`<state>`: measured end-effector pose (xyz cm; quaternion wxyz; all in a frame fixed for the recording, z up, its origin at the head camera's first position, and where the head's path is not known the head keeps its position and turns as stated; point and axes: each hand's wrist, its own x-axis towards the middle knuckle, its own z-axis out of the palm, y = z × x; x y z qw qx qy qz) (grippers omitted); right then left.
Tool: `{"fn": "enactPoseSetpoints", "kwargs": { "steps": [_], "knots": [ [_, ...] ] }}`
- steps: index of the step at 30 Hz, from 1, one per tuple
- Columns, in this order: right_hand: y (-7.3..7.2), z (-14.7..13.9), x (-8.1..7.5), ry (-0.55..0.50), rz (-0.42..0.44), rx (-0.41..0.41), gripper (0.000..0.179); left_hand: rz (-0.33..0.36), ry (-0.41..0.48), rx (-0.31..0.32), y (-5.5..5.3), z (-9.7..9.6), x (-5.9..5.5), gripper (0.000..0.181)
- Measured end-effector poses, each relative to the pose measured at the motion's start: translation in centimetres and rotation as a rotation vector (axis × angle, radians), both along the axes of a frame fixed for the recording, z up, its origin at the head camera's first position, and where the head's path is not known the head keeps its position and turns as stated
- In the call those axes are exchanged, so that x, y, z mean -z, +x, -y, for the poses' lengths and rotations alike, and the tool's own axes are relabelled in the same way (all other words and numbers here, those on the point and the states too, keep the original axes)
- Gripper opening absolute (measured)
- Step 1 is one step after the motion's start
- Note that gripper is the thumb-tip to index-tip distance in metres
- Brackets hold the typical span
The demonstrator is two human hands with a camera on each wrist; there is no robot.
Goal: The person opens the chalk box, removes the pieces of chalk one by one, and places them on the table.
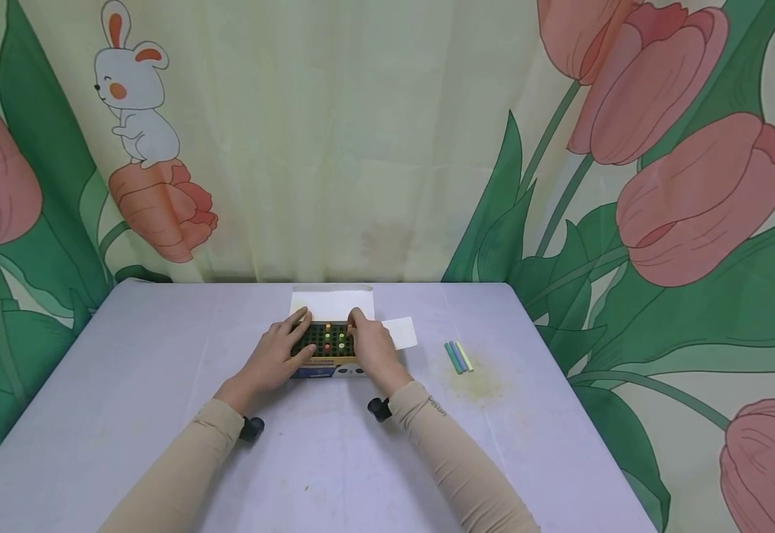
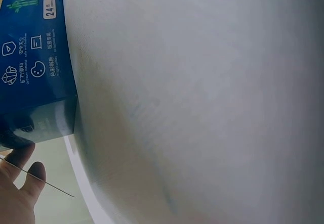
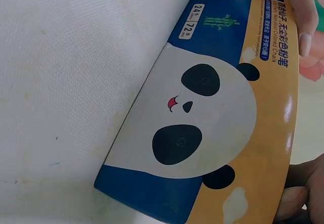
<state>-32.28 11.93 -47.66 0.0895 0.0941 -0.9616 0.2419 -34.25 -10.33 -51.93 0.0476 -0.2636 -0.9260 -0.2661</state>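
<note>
A box of colored chalk [image 1: 323,369], blue and yellow with a panda on its front [image 3: 197,118], stands on the table. Its flap is folded back, and a dark slotted tray [image 1: 320,337] inside bears several chalk ends. My left hand [image 1: 269,366] holds the box's left end, thumb over the front edge, other fingers toward the back. The left wrist view shows fingers [image 2: 34,181] of that hand by the box's end. At the tray's right side, my right hand [image 1: 375,349] has curled fingers pinching at the slots; an orange chalk end shows by the fingertips, mostly hidden.
Several chalk sticks [image 1: 458,357], green, blue and yellow, lie right of the box beside a yellowish dust stain [image 1: 479,383]. The white flap [image 1: 334,305] stands behind the tray; a white side flap [image 1: 399,333] sticks out right. A curtain [image 1: 360,148] hangs behind the table.
</note>
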Motion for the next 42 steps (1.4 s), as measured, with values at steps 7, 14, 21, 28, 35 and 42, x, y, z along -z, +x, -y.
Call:
{"fn": "enactPoseSetpoints", "kwargs": {
  "steps": [7, 14, 21, 28, 35, 42],
  "knots": [
    [0.02, -0.05, -0.04, -0.002, -0.023, -0.009, 0.006, 0.010, 0.004, 0.014, 0.02, 0.09, -0.08, 0.073],
    [0.06, -0.04, -0.01, -0.016, -0.013, -0.005, 0.007, 0.011, 0.003, 0.017, 0.06, 0.14, -0.03, 0.073],
    [0.04, 0.04, 0.09, -0.048, -0.013, 0.013, 0.008, 0.013, 0.002, 0.019, 0.18, 0.12, -0.16, 0.073],
    [-0.11, 0.02, 0.04, -0.071, -0.007, 0.028, 0.008, 0.011, 0.001, 0.019, 0.09, 0.09, -0.35, 0.073],
    [-0.31, 0.05, 0.13, -0.088, 0.005, 0.043, 0.008, 0.007, 0.007, 0.026, 0.03, 0.15, -0.30, 0.072],
    [-0.40, 0.01, 0.10, -0.160, 0.030, 0.072, 0.014, 0.006, 0.001, 0.022, 0.04, 0.24, -0.20, 0.072]
  ]
}}
